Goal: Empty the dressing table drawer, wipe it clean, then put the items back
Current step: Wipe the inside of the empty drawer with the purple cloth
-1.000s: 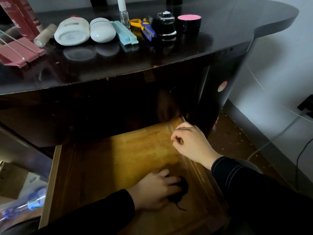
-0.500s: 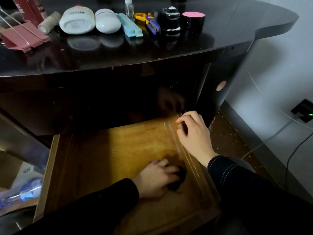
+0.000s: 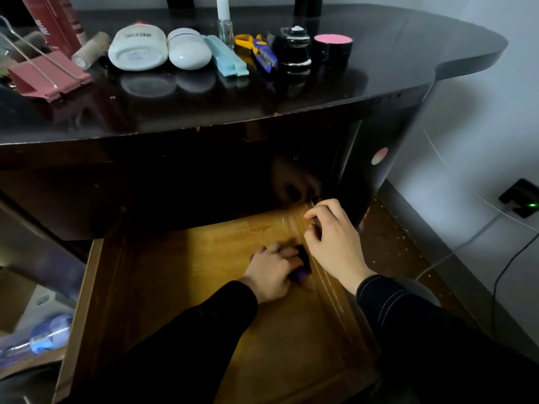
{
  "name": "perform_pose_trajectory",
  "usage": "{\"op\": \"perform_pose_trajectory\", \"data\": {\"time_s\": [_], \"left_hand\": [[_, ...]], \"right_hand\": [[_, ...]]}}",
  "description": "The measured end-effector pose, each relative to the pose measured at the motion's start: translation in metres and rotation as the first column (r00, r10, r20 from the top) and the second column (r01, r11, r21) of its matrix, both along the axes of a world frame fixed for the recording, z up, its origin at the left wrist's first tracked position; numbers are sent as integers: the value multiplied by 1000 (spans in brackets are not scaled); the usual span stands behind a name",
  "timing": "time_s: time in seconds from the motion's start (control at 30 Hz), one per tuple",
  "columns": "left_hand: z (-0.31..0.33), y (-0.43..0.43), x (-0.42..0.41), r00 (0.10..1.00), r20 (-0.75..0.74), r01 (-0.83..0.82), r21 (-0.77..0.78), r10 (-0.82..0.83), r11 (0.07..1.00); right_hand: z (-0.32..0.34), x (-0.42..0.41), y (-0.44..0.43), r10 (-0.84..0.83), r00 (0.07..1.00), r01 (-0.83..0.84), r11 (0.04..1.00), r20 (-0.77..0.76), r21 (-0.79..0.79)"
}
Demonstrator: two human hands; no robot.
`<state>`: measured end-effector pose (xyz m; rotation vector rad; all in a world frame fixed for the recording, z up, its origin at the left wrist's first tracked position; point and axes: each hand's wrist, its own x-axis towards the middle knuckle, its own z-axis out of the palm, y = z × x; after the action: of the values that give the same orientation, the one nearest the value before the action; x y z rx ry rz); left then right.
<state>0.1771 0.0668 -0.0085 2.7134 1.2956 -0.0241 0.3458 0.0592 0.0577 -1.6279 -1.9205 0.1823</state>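
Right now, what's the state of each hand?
Left hand: closed on the cloth, pressing it down.
Right hand: fingers curled on the right wall of the drawer, gripping it.

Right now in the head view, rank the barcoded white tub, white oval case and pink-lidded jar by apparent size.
Largest: barcoded white tub.
Then white oval case.
Smallest: pink-lidded jar.
Same row, so nearness hardly matters.

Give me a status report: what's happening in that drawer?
Left hand grips dark cloth on drawer floor. Right hand curled over its right wall. Nothing in the way.
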Motion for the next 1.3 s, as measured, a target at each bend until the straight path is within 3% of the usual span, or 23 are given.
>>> {"op": "perform_pose_trajectory", "data": {"time_s": [0.17,0.23,0.43,0.6,0.7,0.8,0.97,1.13,1.3], "left_hand": [[-5,-68,-5,905,21,425,-77,-425,902],[-6,-81,-5,866,-9,498,-66,-500,864],[5,-24,1,954,26,300,-17,-299,954],[10,35,-14,994,37,-97,-50,98,994],[8,24,-3,998,-13,-55,-33,55,998],[1,-15,2,990,-44,129,-36,-131,991],[-4,-57,-6,901,-33,432,-51,-434,901],[2,-15,-12,985,-15,171,-47,-172,984],[6,68,-5,991,71,-111,-43,113,993]], "right_hand": [[-2,0,2,-6,1000,6,1000,-12,4],[-3,0,2,-4,1000,4,1000,-12,5],[-4,1,2,3,1000,-3,1000,-16,1],[-4,1,2,1,1000,-1,1000,-10,-7],[-4,2,3,-2,1000,2,1000,-16,-12],[-5,3,3,-1,1000,0,1000,-24,-10],[-7,3,4,0,1000,0,1000,-25,-11],[-8,3,4,4,999,-5,1000,-34,-2],[-8,3,5,-7,1000,6,1000,-22,-21]]}}
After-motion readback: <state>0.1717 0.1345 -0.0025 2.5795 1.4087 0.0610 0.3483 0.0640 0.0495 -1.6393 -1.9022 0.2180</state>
